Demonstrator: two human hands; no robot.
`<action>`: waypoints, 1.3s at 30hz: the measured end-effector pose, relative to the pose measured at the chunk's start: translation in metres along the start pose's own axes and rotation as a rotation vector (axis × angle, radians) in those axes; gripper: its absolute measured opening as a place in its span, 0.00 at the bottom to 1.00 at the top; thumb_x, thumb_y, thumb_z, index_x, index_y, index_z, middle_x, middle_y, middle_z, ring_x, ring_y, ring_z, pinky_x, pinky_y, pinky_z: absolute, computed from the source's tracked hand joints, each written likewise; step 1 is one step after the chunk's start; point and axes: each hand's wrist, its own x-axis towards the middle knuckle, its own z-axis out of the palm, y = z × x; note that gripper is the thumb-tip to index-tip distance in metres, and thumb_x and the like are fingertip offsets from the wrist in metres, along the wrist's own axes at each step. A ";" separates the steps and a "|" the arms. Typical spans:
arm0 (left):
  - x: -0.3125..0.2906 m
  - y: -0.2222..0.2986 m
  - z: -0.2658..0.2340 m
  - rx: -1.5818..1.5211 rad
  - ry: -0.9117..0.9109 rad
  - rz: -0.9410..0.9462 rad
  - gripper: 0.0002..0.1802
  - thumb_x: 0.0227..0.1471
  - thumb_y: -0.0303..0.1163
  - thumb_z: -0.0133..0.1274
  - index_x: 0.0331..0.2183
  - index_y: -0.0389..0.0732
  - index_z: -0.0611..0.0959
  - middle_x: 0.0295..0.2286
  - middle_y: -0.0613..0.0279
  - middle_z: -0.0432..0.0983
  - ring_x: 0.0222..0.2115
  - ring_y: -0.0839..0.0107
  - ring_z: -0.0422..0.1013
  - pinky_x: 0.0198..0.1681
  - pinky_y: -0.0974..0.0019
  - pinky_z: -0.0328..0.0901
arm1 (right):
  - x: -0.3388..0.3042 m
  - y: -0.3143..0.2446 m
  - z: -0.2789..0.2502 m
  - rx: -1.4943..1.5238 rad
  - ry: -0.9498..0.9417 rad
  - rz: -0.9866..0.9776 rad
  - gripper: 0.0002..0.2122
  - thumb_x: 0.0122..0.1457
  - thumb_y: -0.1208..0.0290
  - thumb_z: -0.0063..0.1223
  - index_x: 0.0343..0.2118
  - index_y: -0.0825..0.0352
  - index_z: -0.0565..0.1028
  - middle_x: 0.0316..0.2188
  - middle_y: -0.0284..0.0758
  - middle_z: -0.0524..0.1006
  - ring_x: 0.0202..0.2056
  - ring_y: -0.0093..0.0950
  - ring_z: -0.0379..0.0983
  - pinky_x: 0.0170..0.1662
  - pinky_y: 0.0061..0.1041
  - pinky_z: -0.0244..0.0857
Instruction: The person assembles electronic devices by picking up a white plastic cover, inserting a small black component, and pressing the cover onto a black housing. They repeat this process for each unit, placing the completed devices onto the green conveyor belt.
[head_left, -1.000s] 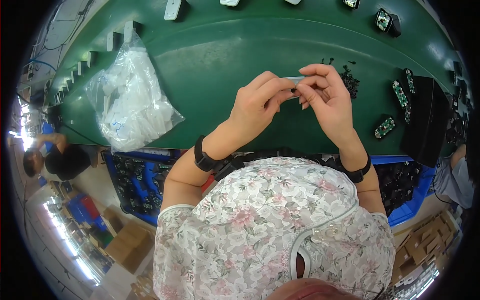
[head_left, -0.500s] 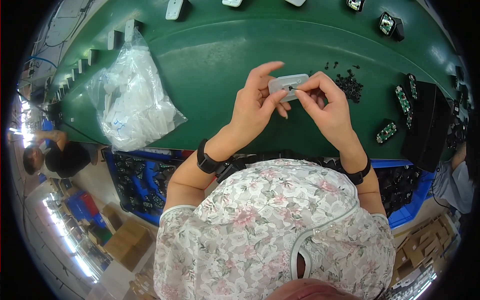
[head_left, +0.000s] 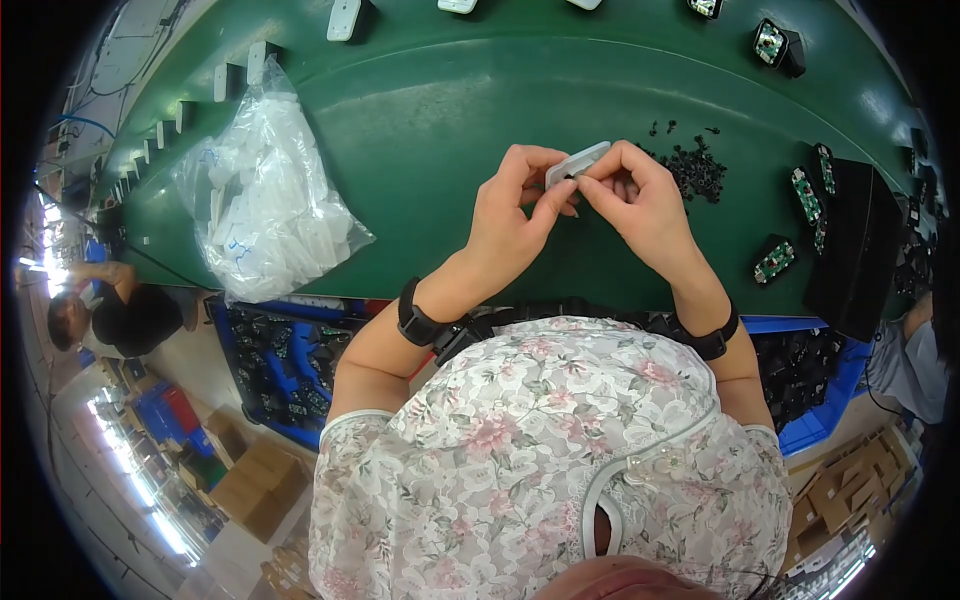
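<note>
Between both hands, above the green table, is a white plastic cover (head_left: 580,160), tilted so that its thin side shows. My left hand (head_left: 512,210) grips its left end between thumb and fingers. At the cover's near face, the fingertips of my right hand (head_left: 640,205) pinch together beside my left thumb. A small black part (head_left: 570,177) shows at those fingertips, partly hidden by them. Just right of my right hand lies a loose pile of small black parts (head_left: 700,172).
A clear plastic bag of white covers (head_left: 275,200) lies on the left of the table (head_left: 420,120). Green circuit boards (head_left: 773,262) rest beside a black box (head_left: 855,250) at right. White-topped housings (head_left: 345,20) line the far side. Blue bins (head_left: 270,370) stand below the near edge.
The white cover has tipped from nearly face-up to a steeper angle. My left fingers have curled in around it, and my right fingertips have moved closer to my left thumb.
</note>
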 end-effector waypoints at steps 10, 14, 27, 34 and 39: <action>0.000 0.006 -0.002 -0.147 0.019 -0.079 0.09 0.53 0.20 0.49 0.38 0.31 0.70 0.32 0.56 0.73 0.27 0.74 0.72 0.30 0.73 0.70 | 0.000 -0.007 -0.007 -0.212 0.172 -0.289 0.08 0.51 0.75 0.59 0.31 0.67 0.71 0.28 0.27 0.66 0.25 0.14 0.57 0.28 0.15 0.53; 0.000 0.005 -0.005 -0.108 -0.027 -0.080 0.09 0.53 0.20 0.49 0.38 0.32 0.70 0.32 0.56 0.73 0.27 0.74 0.72 0.30 0.74 0.69 | 0.001 -0.003 -0.006 -0.163 -0.012 -0.112 0.08 0.50 0.74 0.59 0.29 0.66 0.70 0.24 0.25 0.66 0.24 0.15 0.57 0.27 0.15 0.53; 0.019 0.003 -0.018 -0.131 0.042 -0.150 0.17 0.56 0.19 0.41 0.47 0.32 0.60 0.29 0.50 0.74 0.23 0.72 0.73 0.30 0.73 0.68 | 0.023 0.001 -0.022 0.026 -0.139 -0.058 0.11 0.49 0.72 0.61 0.34 0.65 0.70 0.26 0.25 0.70 0.28 0.12 0.64 0.29 0.12 0.58; 0.065 -0.010 -0.060 0.458 0.081 -0.192 0.10 0.55 0.24 0.46 0.41 0.35 0.74 0.25 0.59 0.74 0.21 0.72 0.71 0.24 0.72 0.65 | 0.148 -0.003 -0.141 -0.199 0.416 -0.583 0.25 0.48 0.56 0.58 0.45 0.68 0.68 0.39 0.49 0.72 0.42 0.44 0.69 0.43 0.40 0.65; 0.075 0.000 -0.038 1.033 0.153 0.196 0.20 0.49 0.36 0.56 0.43 0.40 0.74 0.31 0.53 0.67 0.28 0.58 0.69 0.28 0.61 0.66 | 0.197 -0.025 -0.166 -1.083 0.422 0.173 0.26 0.47 0.53 0.58 0.44 0.67 0.70 0.42 0.50 0.71 0.42 0.45 0.69 0.43 0.40 0.66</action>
